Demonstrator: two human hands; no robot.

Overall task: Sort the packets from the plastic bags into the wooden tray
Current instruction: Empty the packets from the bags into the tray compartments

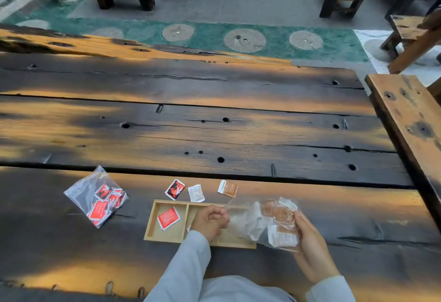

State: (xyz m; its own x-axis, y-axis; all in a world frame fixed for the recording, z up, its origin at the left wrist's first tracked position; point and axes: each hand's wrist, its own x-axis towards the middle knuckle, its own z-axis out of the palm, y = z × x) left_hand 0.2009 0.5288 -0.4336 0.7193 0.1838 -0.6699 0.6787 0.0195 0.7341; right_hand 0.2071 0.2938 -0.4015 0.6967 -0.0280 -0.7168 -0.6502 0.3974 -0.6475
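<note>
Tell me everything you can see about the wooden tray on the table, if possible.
The wooden tray is a shallow, light-coloured box with low walls and thin dividers forming compartments. It lies flat on the dark plank table, near the person. Its left compartment holds one red packet. The left hand and the clear plastic bag held by both hands cover the middle and right part, so their contents cannot be seen. Three loose packets lie just beyond its far edge.

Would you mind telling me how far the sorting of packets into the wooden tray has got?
Early days. Done: one red packet lies in the left compartment of the wooden tray. In hand: the left hand and right hand hold a clear bag of orange packets over the tray. Left: three loose packets beyond the tray, and the bag of red packets lying on the table.
</note>
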